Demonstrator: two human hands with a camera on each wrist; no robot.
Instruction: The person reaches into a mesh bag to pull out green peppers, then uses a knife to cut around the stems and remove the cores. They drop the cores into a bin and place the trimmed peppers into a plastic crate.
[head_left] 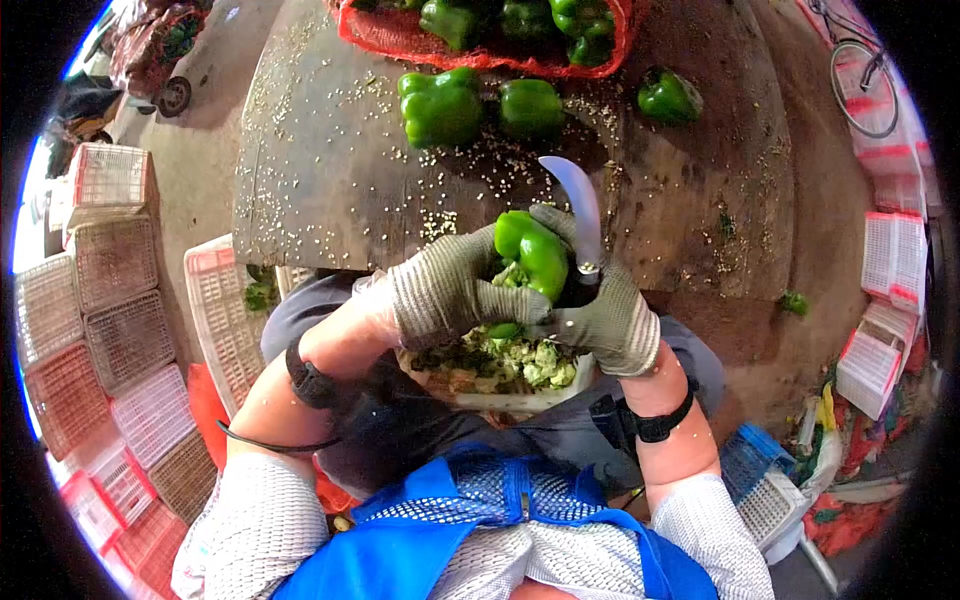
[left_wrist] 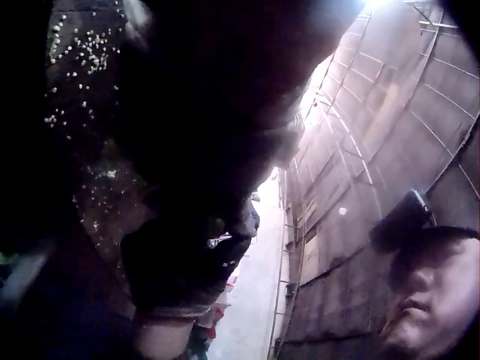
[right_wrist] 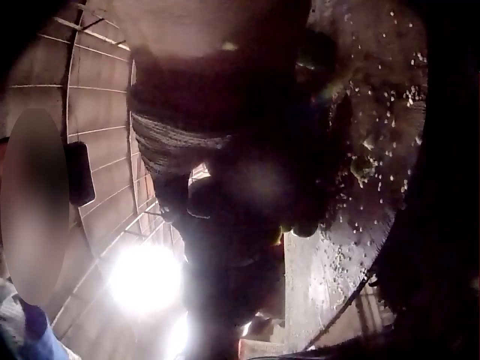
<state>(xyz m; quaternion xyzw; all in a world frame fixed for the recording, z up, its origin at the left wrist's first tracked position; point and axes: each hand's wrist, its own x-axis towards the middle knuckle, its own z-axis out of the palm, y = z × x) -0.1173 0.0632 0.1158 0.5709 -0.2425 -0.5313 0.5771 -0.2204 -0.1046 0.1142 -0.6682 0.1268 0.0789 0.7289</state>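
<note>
In the head view the gloved left hand grips a green pepper from its left side, thumb across the lower part. The gloved right hand holds the dark handle of a curved knife, its blade pointing up and away, while its fingers also touch the pepper's right side. Both hands are close together above a container of pale green pepper scraps between the person's knees. In the wrist views the left hand and the right hand are dark, and details of their grip are hidden.
Several peppers lie on a wooden board strewn with seeds, with a red mesh bag of peppers at its far edge. One pepper sits to the right. Stacked crates stand at left, others at right.
</note>
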